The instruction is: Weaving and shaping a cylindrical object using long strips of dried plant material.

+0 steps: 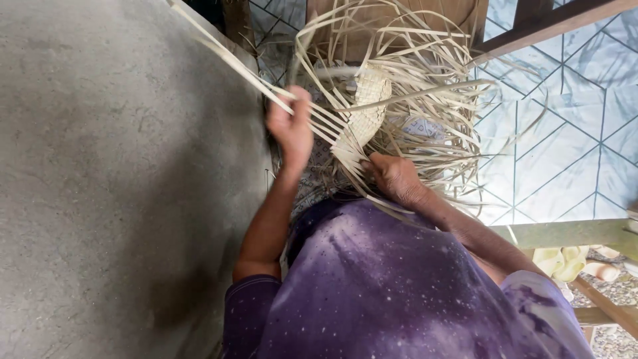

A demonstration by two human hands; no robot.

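Hands at work on a half-made weaving: the left hand (290,126) is raised with its fingers closed around a bundle of long pale strips (226,56) that run up and away to the upper left, while the right hand (393,176), lower and just to the right, pinches loose strands at the bottom edge of the woven panel (364,110). At far left, a rough grey concrete wall (100,166) fills the side of the view from the head camera. The small checkered panel, made of flat straw-coloured strips, sits between and just above the two hands, tilted, its unwoven ends (432,119) fanning out in loops and tangles on every side. Below the hands, the person's mottled purple shirt (392,286) takes up the lower middle of the view, with both bare forearms reaching up from it toward the weaving. To the right, a floor of pale blue tiles (571,126) with dark diagonal lines lies under the spreading strands. A dark wooden beam (545,23) crosses the upper right corner, and a lighter wooden rail (571,233) runs along the lower right, near some pale yellow objects (561,260) too small to make out.
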